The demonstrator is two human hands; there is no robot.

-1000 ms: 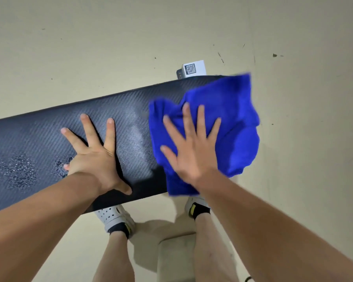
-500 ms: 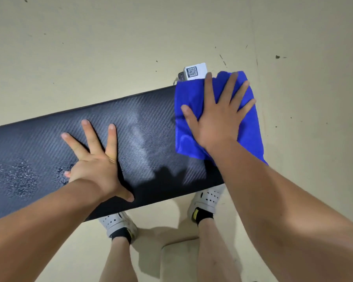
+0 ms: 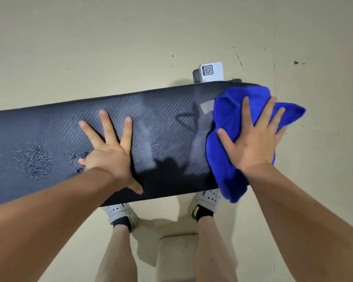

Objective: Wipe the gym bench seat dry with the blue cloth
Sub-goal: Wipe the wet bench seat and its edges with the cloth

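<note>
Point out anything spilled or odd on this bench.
Water droplets still bead on the bench seat, left of the flat left hand, with more by its little finger. The right hand presses the blue cloth at the opposite end.

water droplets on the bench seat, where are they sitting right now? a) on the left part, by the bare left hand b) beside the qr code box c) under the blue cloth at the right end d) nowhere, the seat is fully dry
a: the beaded water droplets lie on the left part of the bench seat, next to the flat left hand, while the right hand presses the blue cloth at the right end.
</note>
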